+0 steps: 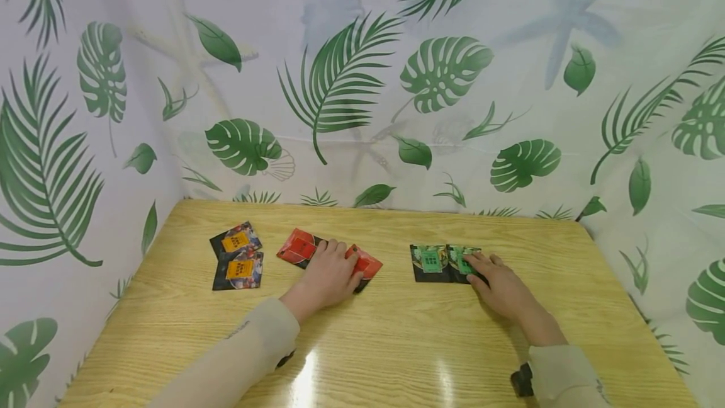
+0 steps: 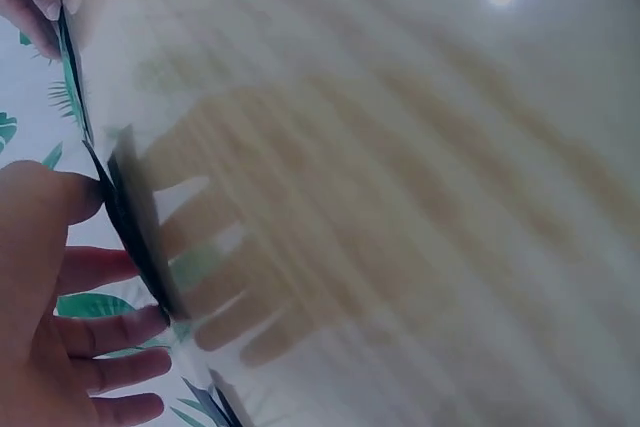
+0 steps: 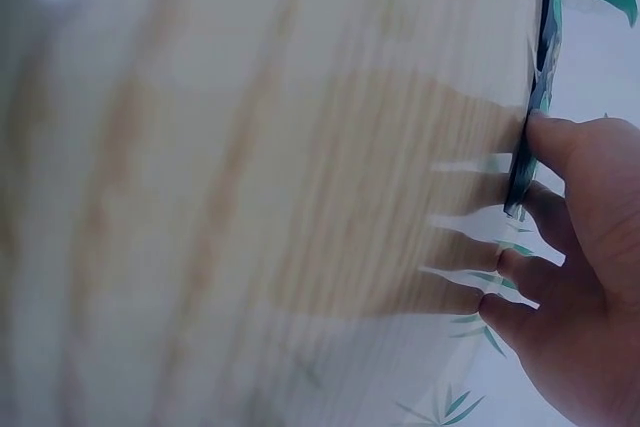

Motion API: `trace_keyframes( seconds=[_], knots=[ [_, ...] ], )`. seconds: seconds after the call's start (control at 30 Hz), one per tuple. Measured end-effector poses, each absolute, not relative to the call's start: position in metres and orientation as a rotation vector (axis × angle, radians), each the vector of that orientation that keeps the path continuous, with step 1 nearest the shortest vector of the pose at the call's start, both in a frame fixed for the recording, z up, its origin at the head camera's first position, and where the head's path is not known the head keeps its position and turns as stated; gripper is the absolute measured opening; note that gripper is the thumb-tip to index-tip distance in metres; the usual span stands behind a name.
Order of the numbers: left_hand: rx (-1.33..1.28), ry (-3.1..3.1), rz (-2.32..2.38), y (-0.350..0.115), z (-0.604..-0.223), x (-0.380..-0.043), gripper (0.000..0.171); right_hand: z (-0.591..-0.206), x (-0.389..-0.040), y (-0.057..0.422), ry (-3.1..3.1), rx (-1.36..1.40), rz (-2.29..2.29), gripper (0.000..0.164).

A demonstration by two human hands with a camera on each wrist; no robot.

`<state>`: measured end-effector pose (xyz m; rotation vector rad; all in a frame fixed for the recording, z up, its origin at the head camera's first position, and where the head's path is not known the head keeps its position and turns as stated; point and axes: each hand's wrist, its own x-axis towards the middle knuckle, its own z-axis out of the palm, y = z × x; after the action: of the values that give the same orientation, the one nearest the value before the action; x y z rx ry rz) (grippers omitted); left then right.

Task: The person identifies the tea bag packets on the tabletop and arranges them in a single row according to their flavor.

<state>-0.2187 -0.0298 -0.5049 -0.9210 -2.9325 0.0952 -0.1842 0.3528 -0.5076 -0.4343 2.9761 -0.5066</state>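
In the head view my left hand (image 1: 328, 272) covers part of a red-and-black sachet (image 1: 368, 261), its thumb at one side and fingers at the other. A second red sachet (image 1: 298, 247) lies just left of it. The left wrist view shows the left hand (image 2: 60, 297) holding the sachet (image 2: 140, 232) nearly edge-on. My right hand (image 1: 504, 288) pinches the right end of a green-and-black sachet (image 1: 461, 257), which adjoins another green sachet (image 1: 430, 262). Seen from the right wrist, the right hand (image 3: 585, 237) has thumb and index finger at the sachet (image 3: 527, 157).
Two dark sachets with orange labels, an upper (image 1: 235, 241) and a lower (image 1: 238, 271), lie partly overlapped on the left of the wooden table (image 1: 385, 345). A leaf-patterned cloth (image 1: 362, 99) hangs behind the table and along both sides.
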Motion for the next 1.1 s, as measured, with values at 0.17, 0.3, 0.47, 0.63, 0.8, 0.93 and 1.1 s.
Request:
trace_keyframes(
  seconds=[0.17, 0.3, 0.47, 0.63, 0.8, 0.93, 1.1],
  knots=[
    [-0.941, -2.994, 0.005, -0.026, -0.503, -0.22, 0.054, -0.51, -0.184, 0.353, 2.988, -0.447, -0.508, 0.054],
    [-0.959, -3.041, -0.061, -0.028, -0.5, -0.221, 0.054, -0.51, -0.183, 0.352, 2.995, -0.454, -0.508, 0.054],
    [-0.965, -3.04, 0.004, -0.033, -0.499, -0.223, 0.058, -0.507, -0.182, 0.351, 2.99, -0.433, -0.532, 0.054],
    [-0.93, -3.029, 0.009, -0.031, -0.502, -0.224, 0.065, -0.505, -0.181, 0.349, 2.985, -0.422, -0.526, 0.054],
    [-0.831, -3.045, 0.011, -0.021, -0.504, -0.224, 0.07, -0.505, -0.181, 0.347, 2.989, -0.429, -0.523, 0.053],
    [-0.764, -3.058, 0.062, -0.012, -0.502, -0.222, 0.072, -0.506, -0.18, 0.347, 2.997, -0.428, -0.513, 0.053],
    [-0.688, -3.069, 0.065, 0.001, -0.506, -0.224, 0.072, -0.507, -0.18, 0.349, 2.999, -0.428, -0.508, 0.053]
  ],
)
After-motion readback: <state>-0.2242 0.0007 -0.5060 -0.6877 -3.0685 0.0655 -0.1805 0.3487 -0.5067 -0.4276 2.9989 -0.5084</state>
